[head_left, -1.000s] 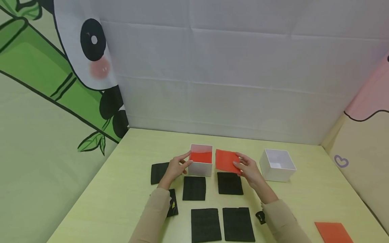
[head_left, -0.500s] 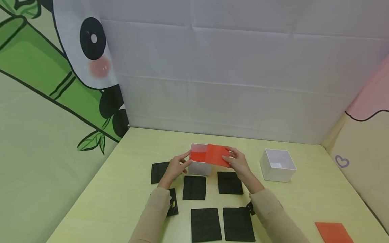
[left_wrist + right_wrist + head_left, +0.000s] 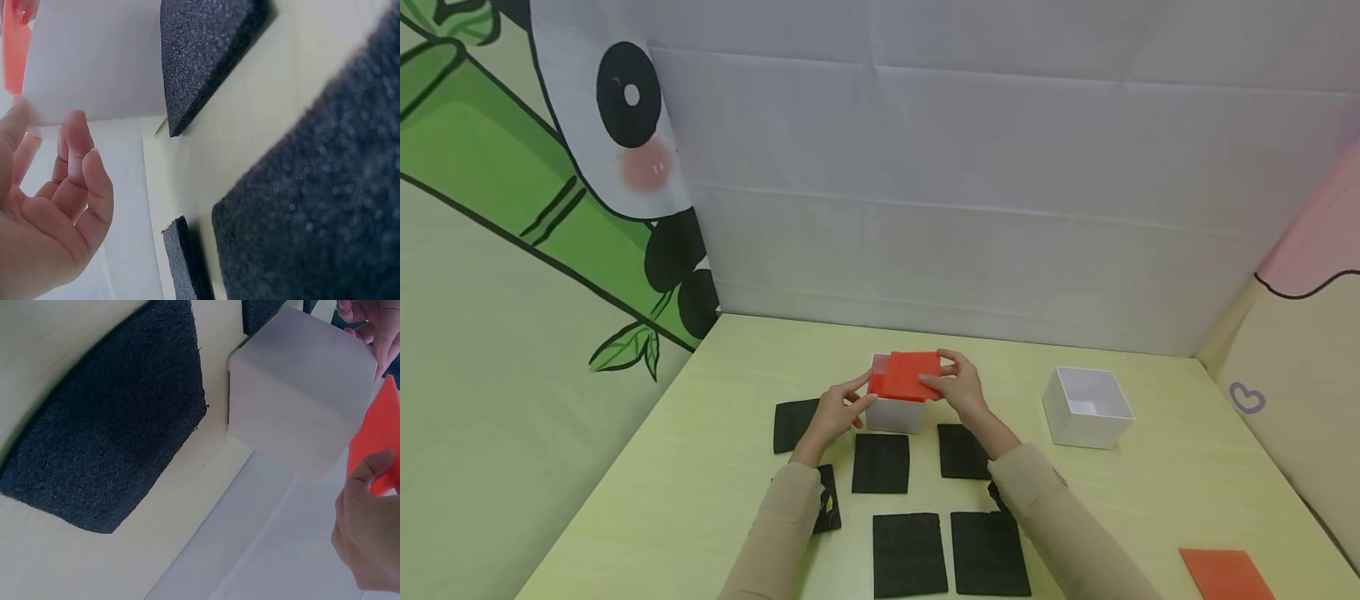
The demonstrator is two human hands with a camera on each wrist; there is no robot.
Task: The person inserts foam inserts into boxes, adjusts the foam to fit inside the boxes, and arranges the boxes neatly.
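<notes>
A thin red square sheet (image 3: 910, 375) is pinched between the thumb and fingers of my right hand (image 3: 967, 390), held over the opening of the left white box (image 3: 895, 416). It covers most of that opening; more red shows at the box's left side. My left hand (image 3: 833, 414) holds the box by its left side, thumb and forefinger at the rim. In the left wrist view the other fingers of the hand (image 3: 62, 206) curl loosely beside the box wall. The right wrist view shows the sheet (image 3: 372, 434) tilted, just beyond the box's rim.
Several black foam squares lie in front of the box, among them one nearest it (image 3: 880, 463) and two near the front (image 3: 910, 554). A second white box (image 3: 1088, 410) stands to the right. Another red sheet (image 3: 1227, 573) lies at the front right. A white cloth wall (image 3: 955, 250) rises behind the table.
My right hand has carried the red sheet leftward and slightly up, from beside the left box to over its opening. My left hand has stayed at the box.
</notes>
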